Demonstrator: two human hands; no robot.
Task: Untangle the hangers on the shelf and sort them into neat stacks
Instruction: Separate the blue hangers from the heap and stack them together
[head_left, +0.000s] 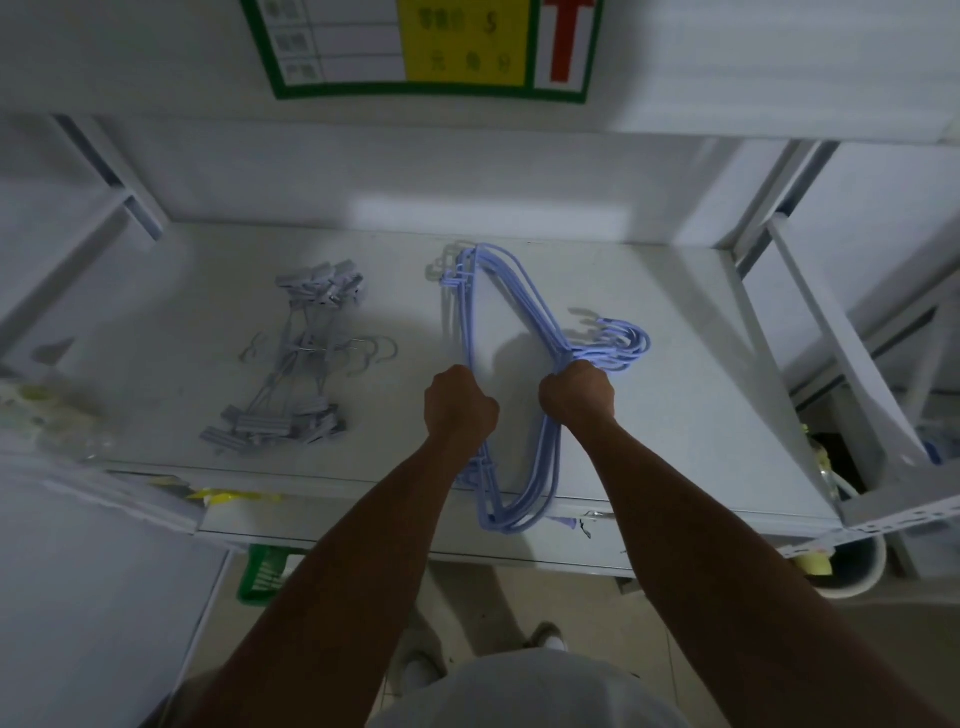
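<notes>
A bundle of light blue wire hangers (511, 291) lies on the white shelf (691, 395), hooks pointing right and one end hanging over the front edge. My left hand (460, 408) is closed around the bundle's straight bottom bars. My right hand (577, 392) grips the bundle at the necks, just below the hooks (621, 345). To the left, a pile of grey clip hangers (298, 358) rests on the shelf, apart from both hands.
Shelf uprights stand at the left (109, 171) and right (779, 171). A green-bordered sign (426, 47) hangs above. Yellowish packaging (47, 410) sits at the far left edge. A green basket (262, 574) and a white bucket (852, 569) are on the floor below.
</notes>
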